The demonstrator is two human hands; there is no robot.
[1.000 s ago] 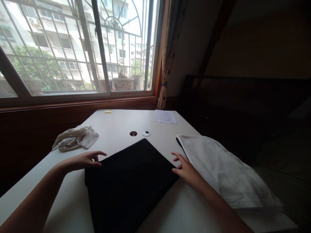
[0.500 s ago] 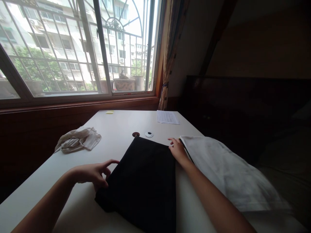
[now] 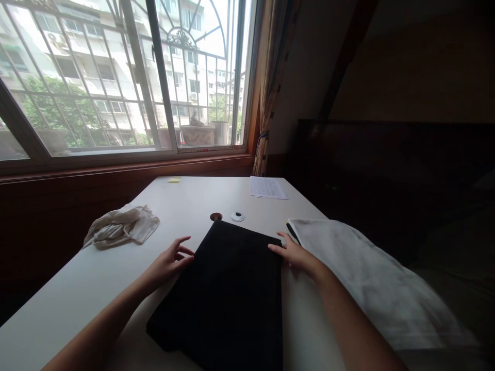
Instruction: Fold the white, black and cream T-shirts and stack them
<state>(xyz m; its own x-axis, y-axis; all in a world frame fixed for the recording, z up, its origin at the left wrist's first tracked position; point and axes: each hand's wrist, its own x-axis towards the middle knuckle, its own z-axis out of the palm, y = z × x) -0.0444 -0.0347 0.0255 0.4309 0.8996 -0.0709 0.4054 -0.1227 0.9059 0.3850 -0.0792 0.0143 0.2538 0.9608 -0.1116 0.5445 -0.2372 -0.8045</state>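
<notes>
A folded black cloth (image 3: 228,293), its kind of garment not discernible, lies on the white table (image 3: 193,196) in front of me. At its upper left edge is my left hand (image 3: 173,260), fingers apart and a fingertip against the fabric. My right hand (image 3: 296,253) rests at the upper right corner, thumb over the black fabric and index finger stretched beyond the edge. Its other fingers are partly hidden. Just right of this hand a white cloth (image 3: 359,273) with a dark strip at its tip is spread out.
A crumpled beige cloth (image 3: 121,226) lies at the table's left edge. Toward the back are a paper sheet (image 3: 268,188), a yellow sticky note (image 3: 174,180), a round cable hole (image 3: 216,217) and a white ring-shaped piece (image 3: 237,217). A barred window (image 3: 185,93) stands behind.
My left hand has moved up along the black cloth's left edge. My right hand has drawn back slightly from beside the white cloth onto the black cloth's corner.
</notes>
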